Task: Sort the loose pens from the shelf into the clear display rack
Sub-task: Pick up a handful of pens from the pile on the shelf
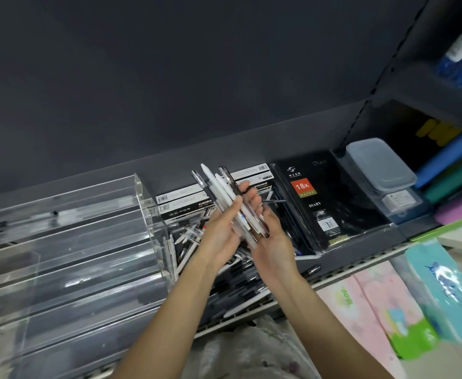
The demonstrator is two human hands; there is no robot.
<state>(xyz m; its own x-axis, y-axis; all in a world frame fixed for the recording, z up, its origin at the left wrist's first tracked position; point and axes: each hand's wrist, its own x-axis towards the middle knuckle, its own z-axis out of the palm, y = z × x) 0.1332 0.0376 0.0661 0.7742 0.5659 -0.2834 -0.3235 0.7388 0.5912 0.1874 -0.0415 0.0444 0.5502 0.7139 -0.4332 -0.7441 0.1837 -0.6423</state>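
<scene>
Dim shelf, glare on the clear rack (pixel 68 242), blurred wide-angle edges.

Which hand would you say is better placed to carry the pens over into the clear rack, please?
Probably the left hand: it grips the bundle of pens on the side nearer the clear display rack. The right hand steadies the bundle's lower end.

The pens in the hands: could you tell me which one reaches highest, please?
The opaque white pen in the bundle; its pointed tip stands just above the clear-capped pens on either side.
</scene>
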